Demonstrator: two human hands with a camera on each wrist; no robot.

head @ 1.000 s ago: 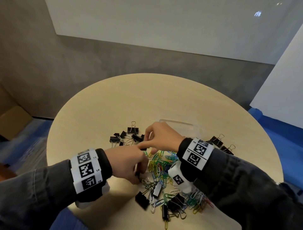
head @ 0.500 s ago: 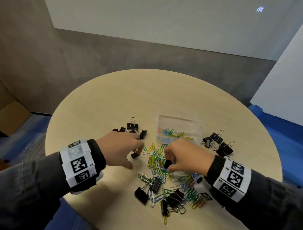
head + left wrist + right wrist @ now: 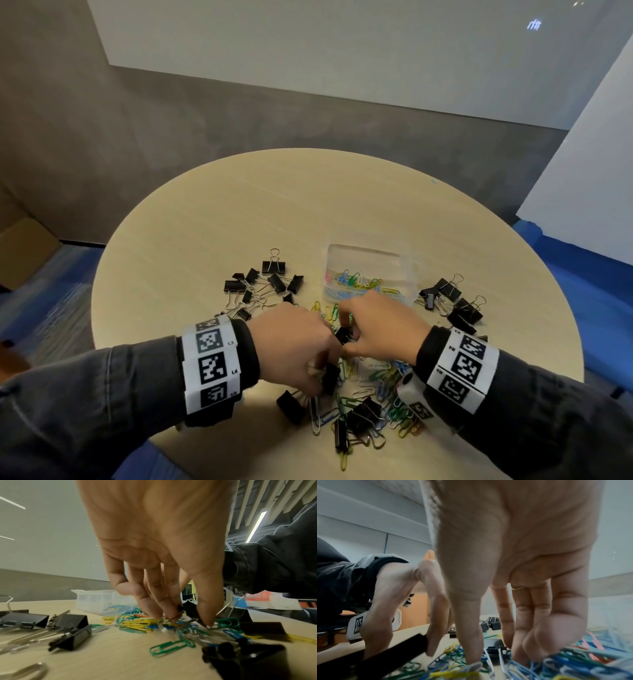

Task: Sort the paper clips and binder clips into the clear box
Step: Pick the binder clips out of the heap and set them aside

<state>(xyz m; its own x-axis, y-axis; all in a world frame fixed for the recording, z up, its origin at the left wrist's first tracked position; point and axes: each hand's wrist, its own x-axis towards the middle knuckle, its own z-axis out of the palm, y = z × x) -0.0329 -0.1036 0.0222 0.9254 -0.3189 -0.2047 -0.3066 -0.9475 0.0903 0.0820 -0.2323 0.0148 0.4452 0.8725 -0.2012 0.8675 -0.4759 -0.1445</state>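
Note:
A heap of coloured paper clips [image 3: 373, 380] mixed with black binder clips lies on the near side of the round table. Behind it stands the clear box [image 3: 368, 263], with several paper clips inside; it also shows in the left wrist view [image 3: 96, 600]. My left hand [image 3: 313, 371] reaches down into the heap, and its thumb and fingers pinch a black binder clip [image 3: 330, 377] [image 3: 189, 609]. Close beside it, my right hand [image 3: 349, 337] pinches another black binder clip [image 3: 342, 334] [image 3: 493, 651] between thumb and fingers.
A group of black binder clips [image 3: 263, 284] lies left of the box and another group [image 3: 452, 305] to its right. More binder clips [image 3: 363, 414] sit at the near end of the heap. The wooden tabletop [image 3: 291, 205] ends close to my wrists.
My left hand has moved right and nearer, from the left binder clip group into the heap, and now pinches a clip. My right hand stays over the heap, still pinching its black clip.

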